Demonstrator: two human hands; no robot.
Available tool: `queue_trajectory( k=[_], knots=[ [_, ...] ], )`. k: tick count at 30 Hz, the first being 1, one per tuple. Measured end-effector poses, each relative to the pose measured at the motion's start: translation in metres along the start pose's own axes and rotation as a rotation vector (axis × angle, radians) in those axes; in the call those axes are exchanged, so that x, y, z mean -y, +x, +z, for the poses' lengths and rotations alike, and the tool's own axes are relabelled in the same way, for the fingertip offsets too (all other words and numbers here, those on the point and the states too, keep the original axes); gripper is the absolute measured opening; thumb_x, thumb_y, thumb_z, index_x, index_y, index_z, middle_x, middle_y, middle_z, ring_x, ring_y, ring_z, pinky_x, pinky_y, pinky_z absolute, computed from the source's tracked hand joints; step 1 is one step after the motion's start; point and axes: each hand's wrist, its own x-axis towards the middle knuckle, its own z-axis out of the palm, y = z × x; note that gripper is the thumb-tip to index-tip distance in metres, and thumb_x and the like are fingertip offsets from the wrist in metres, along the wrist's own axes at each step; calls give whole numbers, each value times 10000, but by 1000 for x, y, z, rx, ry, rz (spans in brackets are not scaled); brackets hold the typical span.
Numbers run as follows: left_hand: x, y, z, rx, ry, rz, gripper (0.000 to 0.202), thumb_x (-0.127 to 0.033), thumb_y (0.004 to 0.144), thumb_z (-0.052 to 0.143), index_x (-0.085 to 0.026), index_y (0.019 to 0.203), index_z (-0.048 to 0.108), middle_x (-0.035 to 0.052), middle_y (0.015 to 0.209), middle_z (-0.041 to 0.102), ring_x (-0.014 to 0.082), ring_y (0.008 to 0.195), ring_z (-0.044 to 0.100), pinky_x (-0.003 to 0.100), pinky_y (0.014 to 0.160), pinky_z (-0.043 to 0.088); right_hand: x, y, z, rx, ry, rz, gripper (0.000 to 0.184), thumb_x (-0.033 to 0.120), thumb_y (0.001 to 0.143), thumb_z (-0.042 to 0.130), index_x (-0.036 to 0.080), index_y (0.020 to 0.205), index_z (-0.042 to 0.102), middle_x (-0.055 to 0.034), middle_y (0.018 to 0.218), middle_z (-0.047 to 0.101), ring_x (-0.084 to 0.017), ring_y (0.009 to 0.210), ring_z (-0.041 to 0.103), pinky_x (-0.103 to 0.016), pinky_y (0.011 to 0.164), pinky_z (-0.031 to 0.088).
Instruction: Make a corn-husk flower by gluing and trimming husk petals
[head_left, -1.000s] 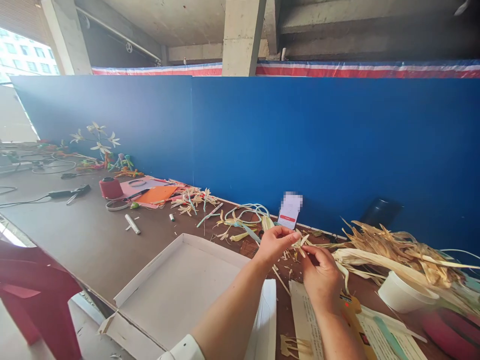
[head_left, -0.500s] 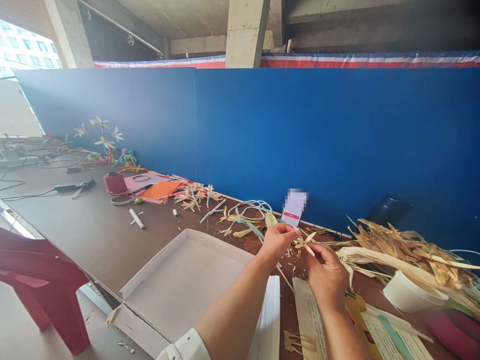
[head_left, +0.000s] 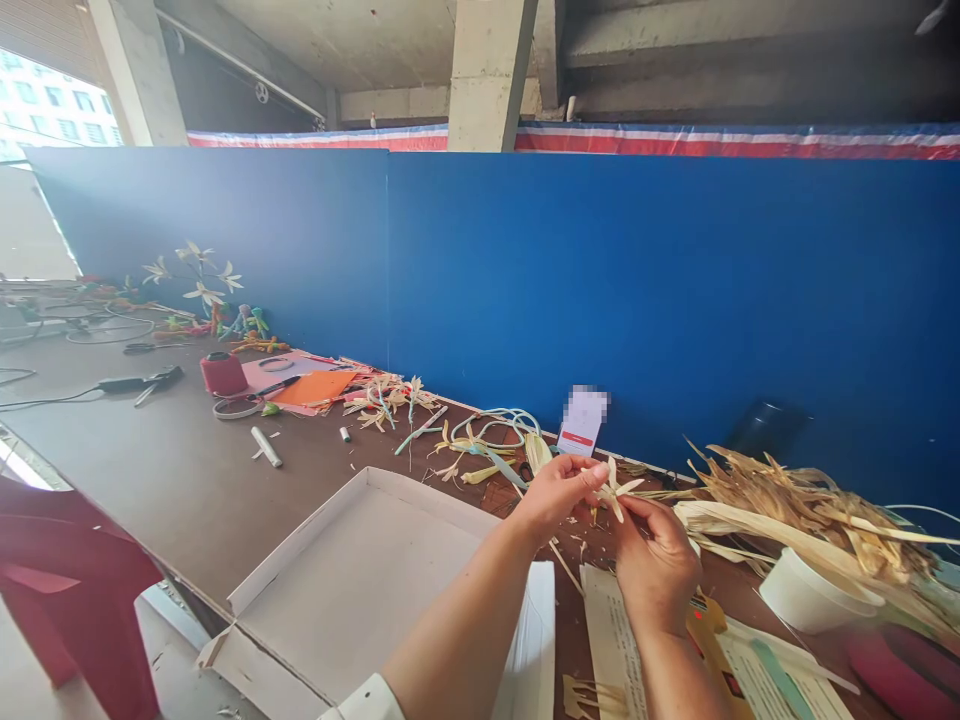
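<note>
My left hand (head_left: 553, 492) and my right hand (head_left: 656, 553) meet above the brown table (head_left: 150, 470), both pinching a small pale husk flower (head_left: 616, 488) with thin pointed petals. The left fingers grip it from the left side. From below, the right fingers hold its base. A pile of dried corn husks (head_left: 802, 505) lies just to the right of my hands.
An open white cardboard box (head_left: 360, 590) lies at the near edge. A white cup (head_left: 810, 595) and printed sheets (head_left: 622, 640) sit at the right. Husk flowers and blue cord (head_left: 480, 435), a red spool (head_left: 222, 374) and orange paper (head_left: 319, 387) line the blue partition (head_left: 600, 290). A red chair (head_left: 67, 590) stands at the left.
My hands have turned the husk flower a little, and its petals now point more upward. The camera view shifted slightly.
</note>
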Motion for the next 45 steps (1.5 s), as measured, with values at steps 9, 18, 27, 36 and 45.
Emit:
queue_trajectory(
  k=[9, 18, 27, 36, 45],
  knots=[
    [10, 0, -3, 88, 105, 9, 582, -404, 613, 796, -176, 1098, 570, 21, 850, 591, 75, 592, 555, 220, 602, 439, 2, -1, -1, -6, -1, 41, 302, 476, 819, 602, 188, 784, 686, -67, 793, 661, -208, 734, 594, -334, 711, 445],
    [11, -2, 2, 65, 76, -27, 557, -395, 590, 813, -163, 1038, 575, 11, 784, 591, 87, 612, 552, 218, 596, 447, 3, -2, 1, -7, -26, 55, 313, 473, 833, 566, 186, 794, 686, -78, 807, 673, -213, 744, 604, -338, 728, 453],
    [16, 0, 1, 156, -16, -85, 505, -395, 580, 819, -152, 949, 575, 32, 817, 587, 116, 659, 583, 249, 587, 494, 3, -2, 0, -4, -46, 72, 311, 466, 825, 566, 184, 811, 696, -82, 808, 673, -220, 751, 606, -341, 726, 448],
    [11, -2, 4, 98, 51, -49, 515, -493, 623, 765, -156, 965, 578, 15, 789, 532, 91, 643, 520, 194, 529, 450, 1, -1, 1, -7, 5, 150, 359, 540, 786, 608, 190, 778, 687, -77, 777, 669, -221, 723, 595, -343, 712, 440],
    [9, -2, 8, 86, 29, -50, 309, -366, 729, 625, -163, 959, 593, 28, 793, 504, 104, 676, 466, 207, 519, 491, 2, -3, 1, -16, 3, 193, 353, 528, 773, 632, 184, 795, 705, -78, 776, 675, -221, 715, 597, -335, 700, 440]
  ],
)
